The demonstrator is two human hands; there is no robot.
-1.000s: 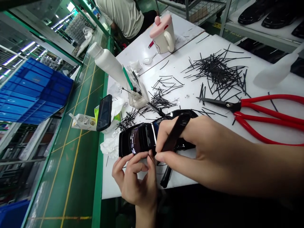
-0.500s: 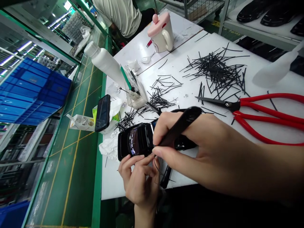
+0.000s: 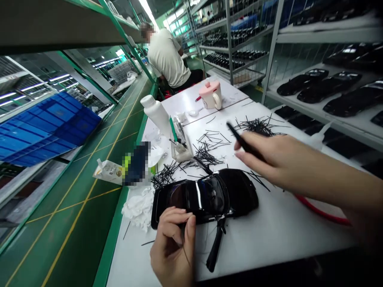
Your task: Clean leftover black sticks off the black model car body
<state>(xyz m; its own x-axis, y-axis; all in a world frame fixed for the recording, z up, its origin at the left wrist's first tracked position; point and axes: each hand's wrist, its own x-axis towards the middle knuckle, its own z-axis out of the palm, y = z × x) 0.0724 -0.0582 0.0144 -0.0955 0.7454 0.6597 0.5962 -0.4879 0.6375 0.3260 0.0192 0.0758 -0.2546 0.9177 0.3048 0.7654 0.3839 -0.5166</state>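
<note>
A glossy black model car (image 3: 242, 191) lies across the white table. My left hand (image 3: 172, 243) is at the car's near side, its thumb and fingers pinched on a thin dark strand (image 3: 186, 253) that hangs below them. My right hand (image 3: 266, 155) is raised to the right of the car, over the table. It grips a slim black tool (image 3: 236, 133), tweezers by its look, with one end sticking out past the fingers. A black part with a handle-like end (image 3: 214, 249) lies at the car's near side.
Loose black strips (image 3: 206, 153) lie in heaps behind the car. Further back are a clear tool holder (image 3: 181, 153), a white bottle (image 3: 155, 113) and a pink-lidded mug (image 3: 212, 97). Red scissor handles (image 3: 323, 213) show under my right arm. Crumpled tissue (image 3: 139, 209) lies left. A person (image 3: 167, 59) sits beyond.
My right hand with the black tool has moved away from the car, up and to the right. My left hand stays near the car. The view has tilted up, showing more shelves.
</note>
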